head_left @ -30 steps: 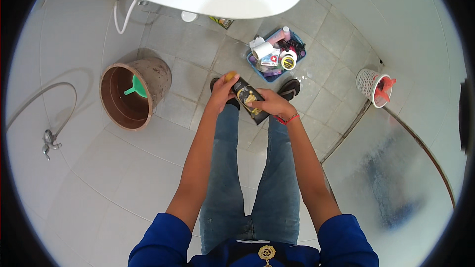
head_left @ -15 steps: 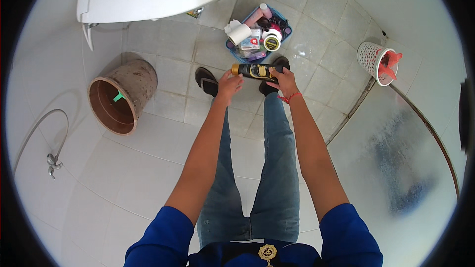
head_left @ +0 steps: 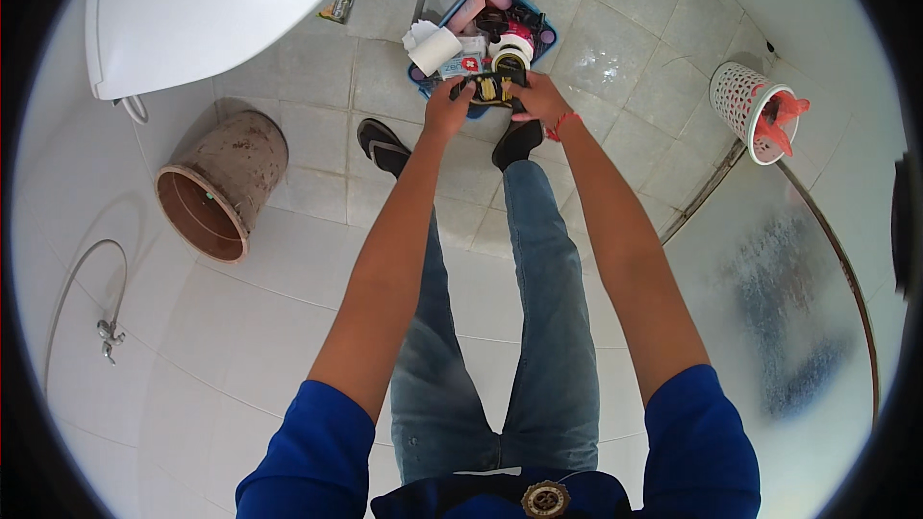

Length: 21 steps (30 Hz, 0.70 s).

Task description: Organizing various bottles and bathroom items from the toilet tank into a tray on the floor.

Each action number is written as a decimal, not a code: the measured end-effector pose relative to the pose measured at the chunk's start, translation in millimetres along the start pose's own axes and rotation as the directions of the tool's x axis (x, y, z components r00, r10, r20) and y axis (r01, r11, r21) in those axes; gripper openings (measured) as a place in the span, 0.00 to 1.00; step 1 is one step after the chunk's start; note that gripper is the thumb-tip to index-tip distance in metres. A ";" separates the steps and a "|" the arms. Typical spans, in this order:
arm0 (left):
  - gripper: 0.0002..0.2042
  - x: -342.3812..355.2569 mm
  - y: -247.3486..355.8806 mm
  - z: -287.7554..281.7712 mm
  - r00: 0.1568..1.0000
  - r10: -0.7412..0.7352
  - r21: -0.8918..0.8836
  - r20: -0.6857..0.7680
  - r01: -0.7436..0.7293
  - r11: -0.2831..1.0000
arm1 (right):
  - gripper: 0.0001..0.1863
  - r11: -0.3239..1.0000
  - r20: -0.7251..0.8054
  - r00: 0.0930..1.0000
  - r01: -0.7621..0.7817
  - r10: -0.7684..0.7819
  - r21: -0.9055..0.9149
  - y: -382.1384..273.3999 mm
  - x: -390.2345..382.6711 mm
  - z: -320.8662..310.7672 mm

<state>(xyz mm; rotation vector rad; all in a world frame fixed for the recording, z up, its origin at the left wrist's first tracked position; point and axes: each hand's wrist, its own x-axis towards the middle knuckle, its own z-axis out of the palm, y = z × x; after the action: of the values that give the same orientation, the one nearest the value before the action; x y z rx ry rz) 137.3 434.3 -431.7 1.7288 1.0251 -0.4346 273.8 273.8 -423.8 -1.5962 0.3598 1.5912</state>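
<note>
A black bottle (head_left: 492, 89) with gold markings lies sideways between my two hands, over the near edge of a blue basket (head_left: 475, 112). My left hand (head_left: 448, 108) closes round its left end. At the other end, my right hand (head_left: 540, 100), with a red string on the wrist, grips it too. The basket on the floor is heaped with toiletries: a white roll (head_left: 436, 51), a pink bottle (head_left: 467, 13) and a dark-lidded white jar (head_left: 510, 58) partly behind the black bottle.
A brown bucket (head_left: 242, 159) lies tipped at the left, near a wall tap with hose (head_left: 110, 332). A white fixture (head_left: 212, 10) juts in at upper left, a small packet (head_left: 337, 7) beside it. A perforated white basket (head_left: 735, 96) with a red item stands right, by a frosted panel (head_left: 769, 279).
Both hands have carried the black bottle forward, from in front of my feet to over the basket's near edge. Its gold cap, seen before, is now hidden by my left hand.
</note>
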 end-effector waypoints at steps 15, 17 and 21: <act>0.39 6.8 28.4 33.9 0.888 0.085 0.255 0.451 -0.219 0.942 | 0.25 0.671 -0.432 0.540 0.399 -0.723 -0.625 36.6 58.8 -10.8; 0.39 7.8 12.1 30.4 0.933 0.125 0.227 0.338 -0.210 0.951 | 0.24 0.627 -0.392 0.543 0.360 -0.743 -0.690 36.6 42.9 0.2; 0.37 7.0 -8.9 3.1 0.961 0.096 0.133 0.260 -0.135 0.982 | 0.20 0.874 -0.300 0.846 0.328 -0.440 -0.358 22.8 3.8 6.3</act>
<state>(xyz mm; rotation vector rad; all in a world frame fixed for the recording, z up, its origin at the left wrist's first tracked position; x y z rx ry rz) 134.7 435.5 -443.0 1.8014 0.7196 -0.6519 253.9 265.6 -434.3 -2.0584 -0.0192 1.0565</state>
